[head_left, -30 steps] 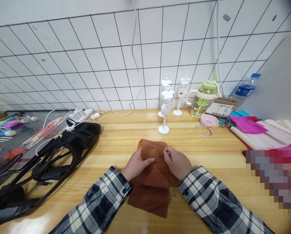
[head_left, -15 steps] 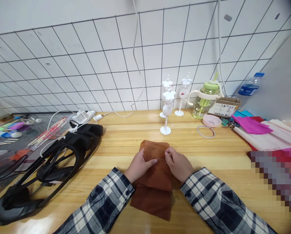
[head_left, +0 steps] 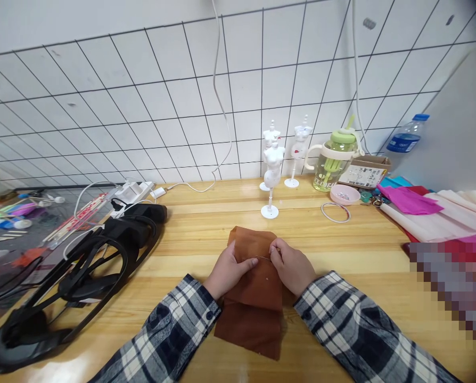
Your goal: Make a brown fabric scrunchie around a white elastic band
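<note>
A folded piece of rust-brown cloth [head_left: 249,303] lies on the table in front of me. My left hand [head_left: 228,271] grips its left side, thumb on top and fingers underneath. Along the cloth between my hands runs a thin needle [head_left: 264,258], its left end near my left thumb. My right hand [head_left: 292,266] is closed at the cloth's right edge, thumb and forefinger pinching the needle's right end. A small pale dot, perhaps a bead or pin head, shows on the cloth below the needle.
Small white dress-form mannequins [head_left: 271,173] stand behind the cloth. To their right are a green-lidded bottle [head_left: 334,159], a pink dish [head_left: 345,194], a ring [head_left: 336,212] and coloured fabrics [head_left: 441,213]. A black headset-like strap frame [head_left: 98,266] and a power strip [head_left: 136,198] lie left.
The view has shifted slightly. Both hands stay at nearly the same places on the cloth, and the needle still lies between them.
</note>
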A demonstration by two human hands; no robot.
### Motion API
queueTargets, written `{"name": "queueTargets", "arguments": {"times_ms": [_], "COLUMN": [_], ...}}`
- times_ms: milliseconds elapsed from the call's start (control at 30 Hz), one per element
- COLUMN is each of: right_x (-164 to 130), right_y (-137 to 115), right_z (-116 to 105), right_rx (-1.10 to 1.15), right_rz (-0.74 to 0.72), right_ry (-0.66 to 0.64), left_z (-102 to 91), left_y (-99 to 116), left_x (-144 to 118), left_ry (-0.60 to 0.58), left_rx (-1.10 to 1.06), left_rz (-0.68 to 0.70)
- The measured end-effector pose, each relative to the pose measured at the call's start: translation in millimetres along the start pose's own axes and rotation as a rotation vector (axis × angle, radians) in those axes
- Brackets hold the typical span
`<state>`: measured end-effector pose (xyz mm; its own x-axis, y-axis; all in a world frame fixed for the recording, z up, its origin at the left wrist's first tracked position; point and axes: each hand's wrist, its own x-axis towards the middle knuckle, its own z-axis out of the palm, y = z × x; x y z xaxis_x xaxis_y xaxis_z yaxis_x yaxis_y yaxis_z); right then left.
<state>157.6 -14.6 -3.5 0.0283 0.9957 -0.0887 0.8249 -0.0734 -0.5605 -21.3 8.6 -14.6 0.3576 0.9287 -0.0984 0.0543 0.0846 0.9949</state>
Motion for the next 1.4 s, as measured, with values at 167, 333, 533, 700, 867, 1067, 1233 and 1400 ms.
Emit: {"name": "queueTargets", "arguments": {"times_ms": [167, 333, 533, 700, 867, 1067, 1233, 1400], "right_x": [0, 0, 2, 2, 1, 0, -1, -1], "right_y": [0, 2, 4, 4, 3, 3, 1, 0], "right_z": [0, 2, 2, 4, 7, 7, 6, 5], "right_rx": [-0.009, -0.002, 0.026, 0.032, 0.029, 0.032, 0.011, -0.015], "right_rz": [0.002, -0.005, -0.017, -0.034, -0.056, -0.059, -0.039, -0.017], "right_ry": [-0.012, -0.007, -0.001, 0.006, 0.011, 0.022, 0.015, 0.017], "left_z": [0.5, 0.3, -0.7, 0.9, 5.1, 4.8, 5.0, 6.7], "left_y": [1, 2, 2, 3, 8, 6, 7, 11], "left_x": [0, 0, 0, -1, -3, -2, -2, -4], "left_ry": [-0.009, -0.006, -0.007, -0.014, -0.008, 0.001, -0.005, -0.002], "left_rx": [-0.002, -0.015, -0.035, 0.019, 0.165, 0.139, 0.124, 0.145], "left_rz": [0.012, 0.007, -0.001, 0.033, 0.104, 0.088, 0.085, 0.088]}}
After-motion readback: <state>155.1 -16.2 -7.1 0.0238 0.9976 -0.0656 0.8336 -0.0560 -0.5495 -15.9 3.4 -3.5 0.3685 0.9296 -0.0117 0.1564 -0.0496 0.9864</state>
